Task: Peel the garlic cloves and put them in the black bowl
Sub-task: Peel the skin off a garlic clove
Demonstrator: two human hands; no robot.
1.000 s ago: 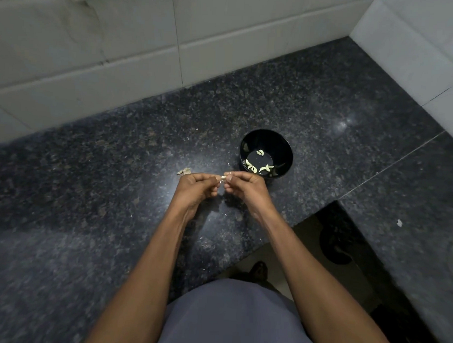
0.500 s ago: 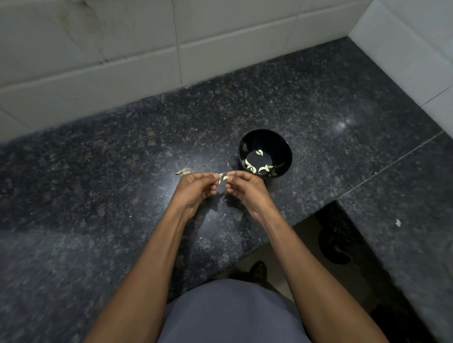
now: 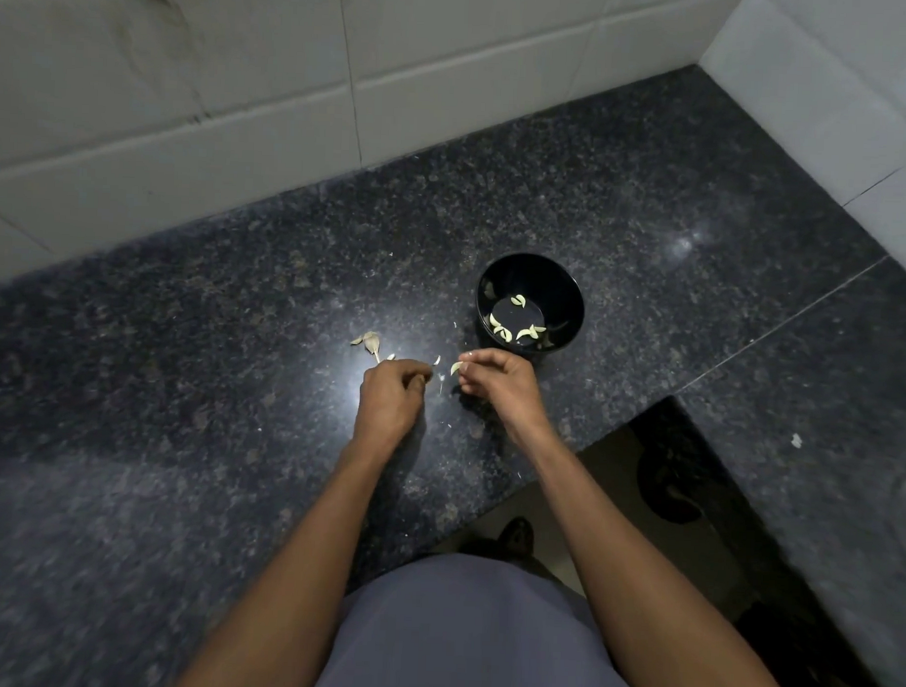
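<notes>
Granite counter: dark, speckled and glossy, under both hands; tiled wall beyond it.
Black bowl: just beyond the right-hand grip and slightly to its right, upright, apart from the fingers; about five pale peeled cloves lie on its floor.
Right hand: fingers curled, the fingertips pinching a pale garlic clove that juts out toward the other hand.
Left hand: fingers curled in close; a small white skin flake sits at its fingertips, just across from the clove. Whether the hand pinches that flake or it is loose I cannot tell.
Skin scraps: papery stem and husk on the counter, just beyond the left hand, on the side away from the bowl.
Clove, where: in the right-hand pinch, above the counter, near the bowl rim but not over it.
Clove, handling: likely very light, firm and curved; it looks bare, so probably smooth and a little sticky, and apt to squirt from a hard squeeze.
Where to hold: best across its fat middle with thumb and forefinger, gently, not at the tapering tip.
Flake, handling: papery and weightless, likely to cling to fingers.
</notes>
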